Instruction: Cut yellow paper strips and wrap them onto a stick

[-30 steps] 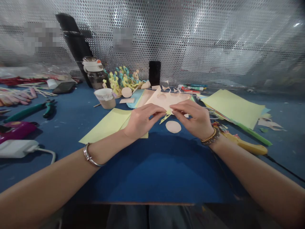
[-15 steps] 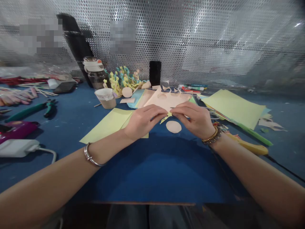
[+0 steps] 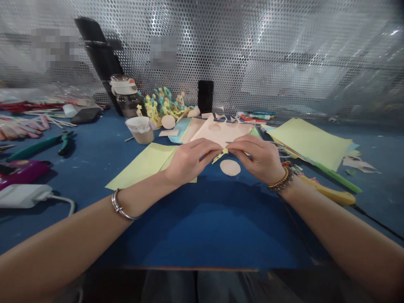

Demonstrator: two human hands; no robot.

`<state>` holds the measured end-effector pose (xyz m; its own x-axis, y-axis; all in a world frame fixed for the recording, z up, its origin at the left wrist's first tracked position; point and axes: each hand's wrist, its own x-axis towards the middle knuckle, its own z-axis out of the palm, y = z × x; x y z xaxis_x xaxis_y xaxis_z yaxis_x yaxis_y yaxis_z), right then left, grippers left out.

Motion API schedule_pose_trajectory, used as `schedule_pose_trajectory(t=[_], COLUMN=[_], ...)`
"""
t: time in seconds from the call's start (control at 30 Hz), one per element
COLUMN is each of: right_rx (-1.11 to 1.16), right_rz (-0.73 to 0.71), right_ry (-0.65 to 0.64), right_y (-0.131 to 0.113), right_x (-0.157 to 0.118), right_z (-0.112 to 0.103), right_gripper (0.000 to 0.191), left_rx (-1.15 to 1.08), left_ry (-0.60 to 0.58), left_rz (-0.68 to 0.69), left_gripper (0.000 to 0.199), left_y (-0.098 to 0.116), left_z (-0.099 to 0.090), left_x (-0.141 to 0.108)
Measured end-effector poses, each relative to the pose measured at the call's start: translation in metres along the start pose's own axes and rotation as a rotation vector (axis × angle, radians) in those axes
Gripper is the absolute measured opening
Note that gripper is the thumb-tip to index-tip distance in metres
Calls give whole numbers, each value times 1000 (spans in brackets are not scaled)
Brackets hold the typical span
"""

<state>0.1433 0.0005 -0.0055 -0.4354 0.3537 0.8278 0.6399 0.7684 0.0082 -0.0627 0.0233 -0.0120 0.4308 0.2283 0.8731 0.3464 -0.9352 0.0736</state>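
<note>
Between my two hands is a small yellow paper piece (image 3: 224,150), a thin patterned strip of it slanting down to the left. My left hand (image 3: 191,160) pinches it from the left with thumb and fingertips. From the right, my right hand (image 3: 257,156) pinches its other side. A thin dark tip shows by the right fingertips; what it belongs to is hidden. Just below the fingers a pale round paper disc (image 3: 230,168) lies on the blue table. Yellow paper sheets (image 3: 142,166) lie under and beside my left hand. Behind both hands is a cut pink sheet (image 3: 214,134).
A paper-lined cup (image 3: 140,130), a lidded bottle (image 3: 126,97) and yellow and blue paper stars (image 3: 164,103) stand at back left. A phone (image 3: 205,97) stands upright. Green pliers (image 3: 41,146) lie left; a yellow-handled tool (image 3: 334,195) and green pen (image 3: 339,179) lie right.
The yellow paper piece has shifted slightly between the fingertips and shows a little more. Both hands stay almost in the same place.
</note>
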Motion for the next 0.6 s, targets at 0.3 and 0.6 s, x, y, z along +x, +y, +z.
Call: schedule_pose_trajectory(t=[0.3, 0.6], right_rx=[1, -33], right_rz=[-4, -3], right_ry=[10, 17], right_y=[-2, -2], right_x=[1, 0], right_z=[0, 0], right_gripper=[13, 14], left_rx=[20, 16], left_ry=[9, 1], left_rz=[-16, -32], left_gripper=[9, 9], left_y=[1, 4], left_z=[0, -1], left_x=[1, 2])
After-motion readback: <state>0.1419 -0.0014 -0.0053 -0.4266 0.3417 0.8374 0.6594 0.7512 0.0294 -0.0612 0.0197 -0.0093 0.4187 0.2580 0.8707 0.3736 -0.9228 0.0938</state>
